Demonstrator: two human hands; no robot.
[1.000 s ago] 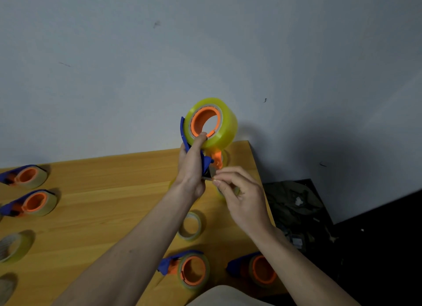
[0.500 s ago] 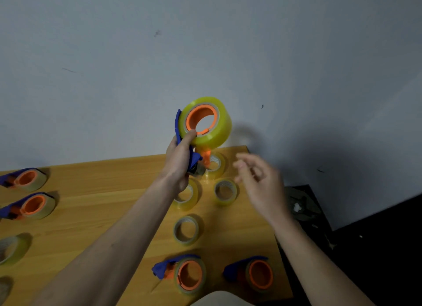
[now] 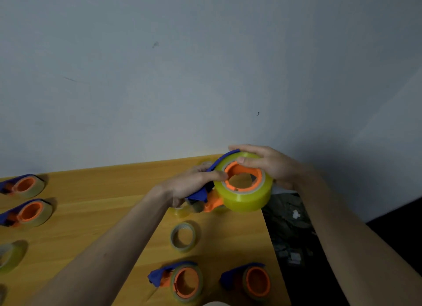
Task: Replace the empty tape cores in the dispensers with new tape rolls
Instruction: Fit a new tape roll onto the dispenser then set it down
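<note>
Together, both hands (image 3: 194, 183) grip glossy round tape roll (image 3: 245, 196).

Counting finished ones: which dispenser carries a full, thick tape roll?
The dispenser held in both hands; its yellow roll is thick, while those lying on the table hold thin, nearly spent rolls.

Bare forearms, bare hands (no sleeves)

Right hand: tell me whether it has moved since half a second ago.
Yes. The right hand was open in the air, apart from the tape roll; it has closed in leftward onto the roll, near the table's far right corner.
</note>
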